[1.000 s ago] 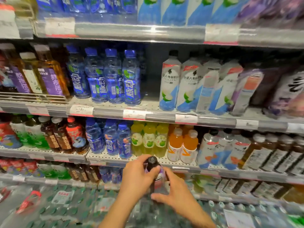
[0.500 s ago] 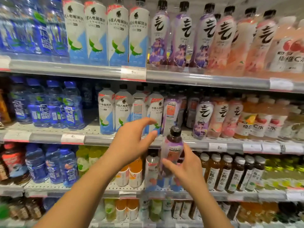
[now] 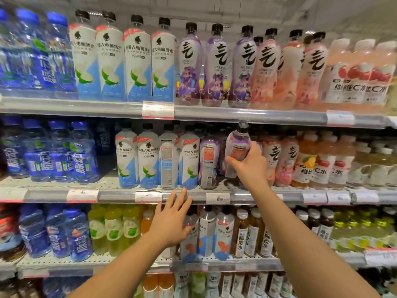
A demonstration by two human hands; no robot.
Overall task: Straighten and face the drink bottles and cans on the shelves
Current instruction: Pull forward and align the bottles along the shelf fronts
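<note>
Two hands up at the drinks wall. The right hand (image 3: 250,166) grips a purple bottle (image 3: 237,147) around its middle, holding it tilted at the middle shelf (image 3: 120,195), just beside the other purple bottle (image 3: 208,160) whose back label faces out. The left hand (image 3: 171,222) is loose, fingers spread, holding nothing, hovering in front of the lower shelf's bottles. Progress check: the top row looks squared up, logos forward. On the middle shelf, one white-and-blue bottle (image 3: 168,160) shows its back panel among its neighbours. My call: plenty left, with this bottle to seat and those two to turn.
</note>
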